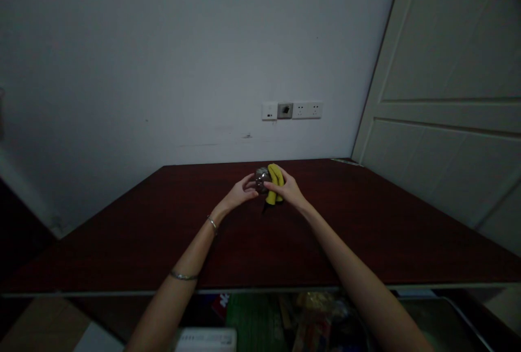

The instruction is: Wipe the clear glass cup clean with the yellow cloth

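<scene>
A small round, shiny, see-through thing (261, 180), brownish and glass-like, is held above the dark red tabletop. My left hand (241, 193) grips it from the left, thumb below and fingers curved around its side. On its right side, my right hand (290, 190) pinches a folded yellow cloth (273, 194) with a dark edge. The cloth lies against the round thing, and my right thumb reaches across the cloth's front. What exact kind of vessel or ball the round thing is, I cannot tell.
The dark red tabletop (260, 254) reaches back to a pale wall with sockets (307, 110). A white panelled door (451, 107) stands along the right. Below the front edge, an open space holds a white box (207, 339), a green thing (254, 322) and plastic packages (317, 319).
</scene>
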Motion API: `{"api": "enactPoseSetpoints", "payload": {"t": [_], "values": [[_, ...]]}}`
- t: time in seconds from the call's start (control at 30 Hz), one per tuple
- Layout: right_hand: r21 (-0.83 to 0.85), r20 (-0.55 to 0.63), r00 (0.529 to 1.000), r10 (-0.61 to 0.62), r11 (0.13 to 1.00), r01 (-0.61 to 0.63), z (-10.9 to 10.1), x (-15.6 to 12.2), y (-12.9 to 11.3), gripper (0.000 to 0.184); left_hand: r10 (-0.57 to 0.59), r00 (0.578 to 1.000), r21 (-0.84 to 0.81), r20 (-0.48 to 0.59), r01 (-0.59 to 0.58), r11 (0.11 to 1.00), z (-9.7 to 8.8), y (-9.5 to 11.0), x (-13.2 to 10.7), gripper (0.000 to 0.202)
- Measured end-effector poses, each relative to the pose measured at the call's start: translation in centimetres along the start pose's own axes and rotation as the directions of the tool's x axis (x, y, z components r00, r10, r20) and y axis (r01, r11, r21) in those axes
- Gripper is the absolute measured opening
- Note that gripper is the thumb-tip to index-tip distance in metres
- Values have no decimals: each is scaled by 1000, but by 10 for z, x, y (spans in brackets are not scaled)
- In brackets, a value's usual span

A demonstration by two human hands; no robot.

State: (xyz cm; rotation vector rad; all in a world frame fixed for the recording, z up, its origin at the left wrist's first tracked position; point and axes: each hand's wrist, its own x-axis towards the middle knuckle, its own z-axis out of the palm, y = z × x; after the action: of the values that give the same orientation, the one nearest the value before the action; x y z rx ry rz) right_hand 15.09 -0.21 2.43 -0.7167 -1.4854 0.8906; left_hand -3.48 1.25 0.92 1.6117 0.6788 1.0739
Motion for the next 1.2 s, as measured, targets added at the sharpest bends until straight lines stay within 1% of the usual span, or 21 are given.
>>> {"api": "enactPoseSetpoints", "payload": {"t": [0.1, 0.17, 0.2, 0.27, 0.43, 0.57, 0.8, 0.97, 1.13, 1.2], "values": [[26, -40, 997, 69, 997, -68, -3, 3, -3, 69, 128, 987, 188, -95, -108, 976, 1, -3, 0, 106], [40, -52, 993, 104, 994, -102, -4, 3, -4, 65, 221, 969, 322, -108, -176, 930, 5, -2, -2, 107], [41, -55, 992, 115, 993, -113, -4, 2, -4, 63, 252, 962, 363, -106, -199, 910, 7, -1, -3, 106], [29, -51, 991, 124, 992, -122, -2, 2, -4, 59, 273, 957, 392, -102, -213, 895, 12, 1, -6, 104], [11, -16, 993, 119, 993, -119, 2, 1, 1, 52, 203, 975, 320, -87, -166, 933, 20, 2, -7, 104], [18, -11, 990, 138, 990, -138, 5, 0, 3, 49, 207, 973, 278, -107, -170, 945, 21, 2, -6, 99], [-10, -41, 994, 100, 995, -100, 6, 0, 7, 44, 196, 976, 315, -99, -156, 936, 21, 6, -6, 89], [-19, -12, 995, 95, 995, -95, 5, 0, 7, 44, 194, 976, 249, -101, -164, 954, 21, 0, -3, 88], [-66, 27, 999, 41, 997, -39, 5, -1, 7, 49, 174, 972, 224, -161, -136, 965, 24, -2, -4, 92], [-100, 21, 1000, 9, 995, -7, 5, -1, 8, 50, 178, 970, 199, -166, -144, 969, 25, -1, -5, 91]]}}
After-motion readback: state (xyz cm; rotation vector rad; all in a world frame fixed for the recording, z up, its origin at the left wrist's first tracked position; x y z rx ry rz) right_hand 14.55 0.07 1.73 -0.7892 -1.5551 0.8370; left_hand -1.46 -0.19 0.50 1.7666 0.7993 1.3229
